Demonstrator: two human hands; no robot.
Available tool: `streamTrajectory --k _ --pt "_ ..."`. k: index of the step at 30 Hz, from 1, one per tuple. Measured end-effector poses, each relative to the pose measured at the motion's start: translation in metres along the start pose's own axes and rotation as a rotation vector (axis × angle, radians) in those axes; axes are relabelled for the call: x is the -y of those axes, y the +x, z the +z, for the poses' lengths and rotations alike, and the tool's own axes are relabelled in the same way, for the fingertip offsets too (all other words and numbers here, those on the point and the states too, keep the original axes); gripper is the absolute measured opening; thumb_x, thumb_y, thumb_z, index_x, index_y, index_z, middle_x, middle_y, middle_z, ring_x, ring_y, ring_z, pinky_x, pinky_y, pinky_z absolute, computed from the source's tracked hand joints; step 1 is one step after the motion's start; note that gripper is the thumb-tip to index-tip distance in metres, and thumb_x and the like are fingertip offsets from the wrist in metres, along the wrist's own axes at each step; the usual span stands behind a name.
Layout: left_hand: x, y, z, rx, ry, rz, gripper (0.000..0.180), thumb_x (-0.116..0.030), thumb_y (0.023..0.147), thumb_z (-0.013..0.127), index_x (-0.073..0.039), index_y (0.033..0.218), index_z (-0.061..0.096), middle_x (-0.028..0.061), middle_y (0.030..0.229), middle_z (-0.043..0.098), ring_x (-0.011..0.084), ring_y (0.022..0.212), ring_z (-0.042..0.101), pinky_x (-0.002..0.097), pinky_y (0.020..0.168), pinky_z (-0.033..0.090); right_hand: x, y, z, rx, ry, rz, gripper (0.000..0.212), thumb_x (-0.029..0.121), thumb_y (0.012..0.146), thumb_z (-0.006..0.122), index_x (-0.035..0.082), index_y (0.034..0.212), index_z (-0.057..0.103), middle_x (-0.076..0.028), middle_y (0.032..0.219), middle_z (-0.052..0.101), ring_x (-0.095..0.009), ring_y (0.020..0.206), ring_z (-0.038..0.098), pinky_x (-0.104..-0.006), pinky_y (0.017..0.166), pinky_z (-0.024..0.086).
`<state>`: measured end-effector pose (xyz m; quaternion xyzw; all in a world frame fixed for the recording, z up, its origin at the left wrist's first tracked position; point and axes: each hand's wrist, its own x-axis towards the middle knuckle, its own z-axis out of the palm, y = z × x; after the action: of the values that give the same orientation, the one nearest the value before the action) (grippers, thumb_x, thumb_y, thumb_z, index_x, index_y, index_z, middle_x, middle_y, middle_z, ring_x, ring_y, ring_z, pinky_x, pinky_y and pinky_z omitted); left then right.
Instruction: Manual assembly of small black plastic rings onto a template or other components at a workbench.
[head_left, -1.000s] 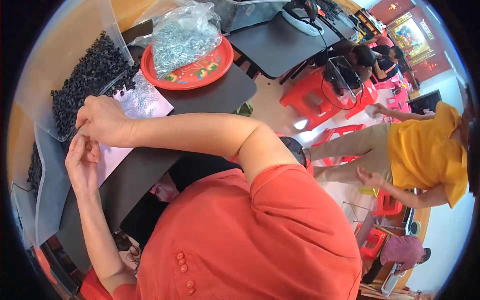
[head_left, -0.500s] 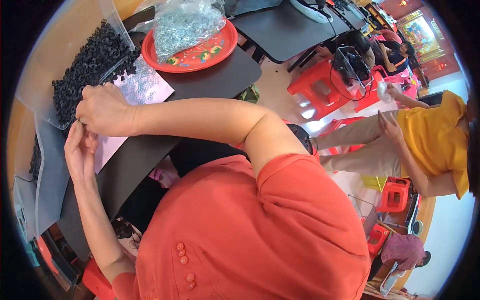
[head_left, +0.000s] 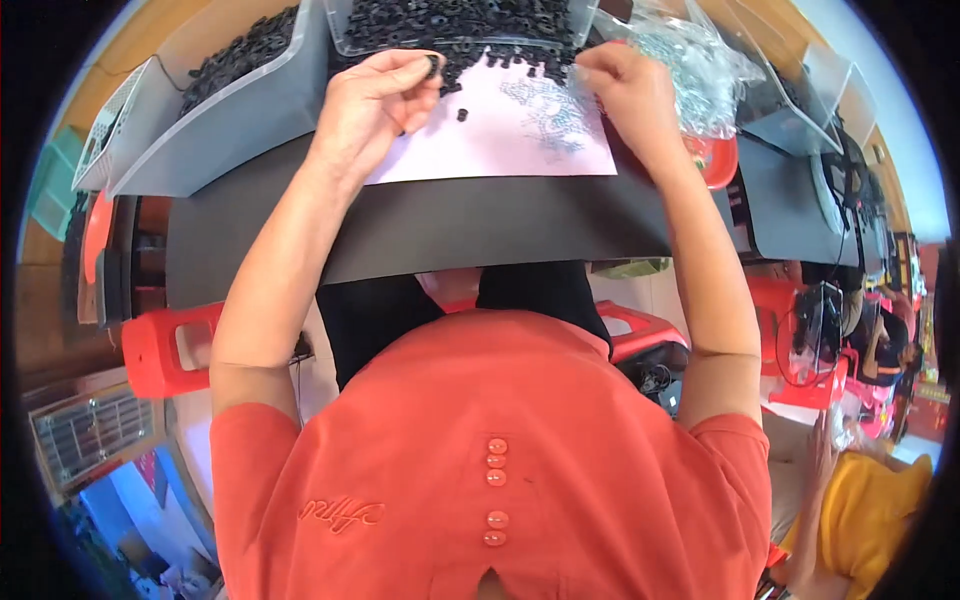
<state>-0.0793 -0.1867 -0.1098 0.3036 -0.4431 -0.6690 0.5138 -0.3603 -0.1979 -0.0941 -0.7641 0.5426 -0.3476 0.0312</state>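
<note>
My left hand (head_left: 362,112) pinches a small black plastic part (head_left: 433,67) between thumb and forefinger, above the left side of a pale pink sheet (head_left: 470,150). To the right, my right hand (head_left: 637,95) has its fingertips pinched together at the sheet's far right edge; whatever they hold is too small to name. Under and beside those fingertips lie many tiny silvery pieces (head_left: 555,115), scattered on the sheet. One loose black part (head_left: 462,115) lies near my left hand. More black parts (head_left: 520,62) spill along the sheet's far edge.
A clear bin (head_left: 450,20) of black parts stands behind the sheet, and a grey bin (head_left: 225,135) at left holds more. At right, a plastic bag (head_left: 690,75) of silvery pieces rests on a red tray (head_left: 712,160). The dark table edge (head_left: 480,262) runs before me. Someone in yellow (head_left: 865,510) is at lower right.
The view has swung round to face the table squarely. My hands, which were close together, are now apart: the left over the sheet's left side, the right by the silvery pieces.
</note>
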Motion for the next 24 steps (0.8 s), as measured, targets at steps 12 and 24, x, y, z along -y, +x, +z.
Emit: streamTrajectory --k 12,24 --pt "0.01 -0.003 0.009 -0.012 -0.012 -0.094 0.018 -0.008 0.088 0.061 0.003 0.102 0.06 0.009 0.084 0.065 0.0114 0.063 0.059 0.0225 0.049 0.043 0.031 0.021 0.062 0.189 -0.484 -0.227 0.017 0.025 0.079 0.061 0.01 0.083 0.07 -0.01 0.085 0.064 -0.029 0.089 0.061 -0.0448 0.076 0.046" --pt "0.006 -0.004 0.011 -0.053 -0.012 -0.05 0.014 -0.006 0.085 0.065 0.005 0.093 0.061 0.012 0.079 0.064 0.016 0.062 0.061 0.0253 0.047 0.044 0.028 0.02 0.07 0.201 -0.348 -0.342 0.012 0.013 0.074 0.062 0.012 0.084 0.07 -0.006 0.087 0.064 -0.026 0.091 0.06 -0.0434 0.075 0.043"
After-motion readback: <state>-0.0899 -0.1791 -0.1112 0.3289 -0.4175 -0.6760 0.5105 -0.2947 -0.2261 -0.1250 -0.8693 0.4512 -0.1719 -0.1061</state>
